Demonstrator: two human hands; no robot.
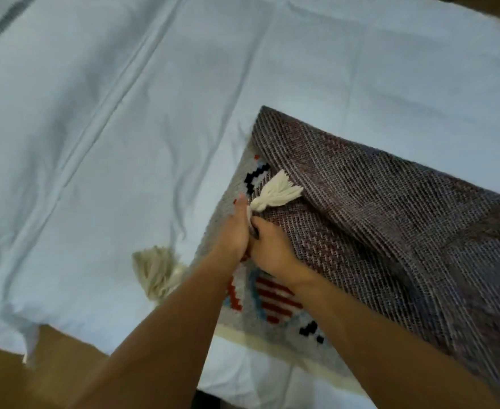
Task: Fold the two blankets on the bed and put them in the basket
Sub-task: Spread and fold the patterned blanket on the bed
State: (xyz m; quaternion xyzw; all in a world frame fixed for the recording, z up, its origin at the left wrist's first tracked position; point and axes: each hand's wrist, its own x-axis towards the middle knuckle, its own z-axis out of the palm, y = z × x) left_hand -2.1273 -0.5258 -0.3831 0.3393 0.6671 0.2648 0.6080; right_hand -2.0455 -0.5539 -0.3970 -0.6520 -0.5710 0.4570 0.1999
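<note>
Blanket at front edge of bed: soft, thick weave, judged limp. Left hand and right hand pinch its tasselled corner; corners suit gripping.

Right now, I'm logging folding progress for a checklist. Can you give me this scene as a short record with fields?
blanket: woven, patterned face up on the sheet, one part folded over showing its dull reverse
left hand: grips the blanket's folded corner, by the upper tassel
right hand: fingers curled on the same corner, touching the left hand
upper tassel: cream, sticking up past the hands
lower tassel: cream, lying on the sheet left of the arms
sheet: light blue, creased
basket: not in view
</note>
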